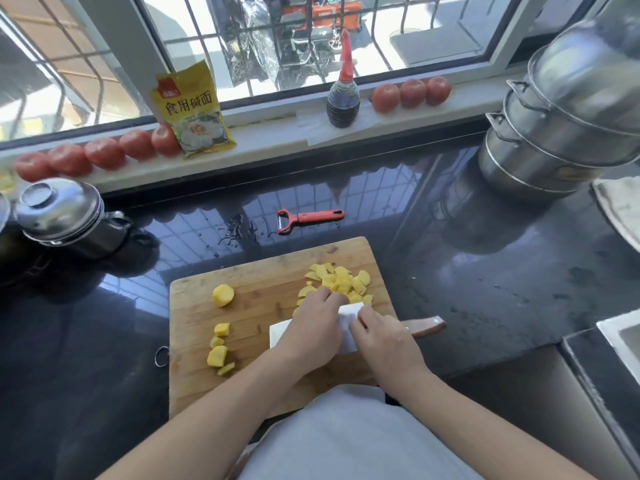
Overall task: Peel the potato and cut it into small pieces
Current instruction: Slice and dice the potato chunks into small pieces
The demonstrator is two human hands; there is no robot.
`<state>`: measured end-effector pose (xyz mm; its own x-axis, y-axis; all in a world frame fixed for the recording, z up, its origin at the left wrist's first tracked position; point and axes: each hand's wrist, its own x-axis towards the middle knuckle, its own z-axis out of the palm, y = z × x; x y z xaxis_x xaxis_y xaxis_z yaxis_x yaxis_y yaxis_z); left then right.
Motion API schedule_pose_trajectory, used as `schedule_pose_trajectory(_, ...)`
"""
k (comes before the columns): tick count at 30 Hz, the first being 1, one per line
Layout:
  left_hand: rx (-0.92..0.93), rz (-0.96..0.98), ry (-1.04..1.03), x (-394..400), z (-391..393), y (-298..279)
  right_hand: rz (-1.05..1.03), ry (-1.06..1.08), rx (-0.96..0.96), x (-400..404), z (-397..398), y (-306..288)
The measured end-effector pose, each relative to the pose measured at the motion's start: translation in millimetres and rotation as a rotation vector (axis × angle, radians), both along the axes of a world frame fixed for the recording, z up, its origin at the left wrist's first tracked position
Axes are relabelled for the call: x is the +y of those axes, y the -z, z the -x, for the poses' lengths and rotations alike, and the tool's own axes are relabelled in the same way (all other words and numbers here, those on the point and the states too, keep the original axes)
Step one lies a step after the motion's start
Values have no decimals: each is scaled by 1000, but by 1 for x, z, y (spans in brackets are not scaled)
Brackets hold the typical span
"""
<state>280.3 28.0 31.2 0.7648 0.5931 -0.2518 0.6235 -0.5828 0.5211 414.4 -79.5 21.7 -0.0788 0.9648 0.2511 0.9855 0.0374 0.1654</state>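
On the cutting board (194, 382), the right hand (384, 341) grips the cleaver (348, 329); the left hand's (311, 323) curled fingers press on the potato pieces (341, 282) at the board's far right. Tuck the fingertips, and bring in the bigger chunks (220, 344) near the board's left edge.

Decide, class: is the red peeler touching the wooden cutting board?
Apart. The head view shows the red peeler lying on the dark countertop, with a strip of counter between it and the cutting board's far edge.
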Motion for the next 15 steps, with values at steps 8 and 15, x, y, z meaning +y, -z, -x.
schedule_pose_trajectory(8, -25, 110, -89, 10, 5, -1, 65, 49, 123, -7, 2, -7)
schedule_pose_trajectory(15, 96, 87, 121, 12, 35, -17, 125, 112, 206, -14, 4, -18)
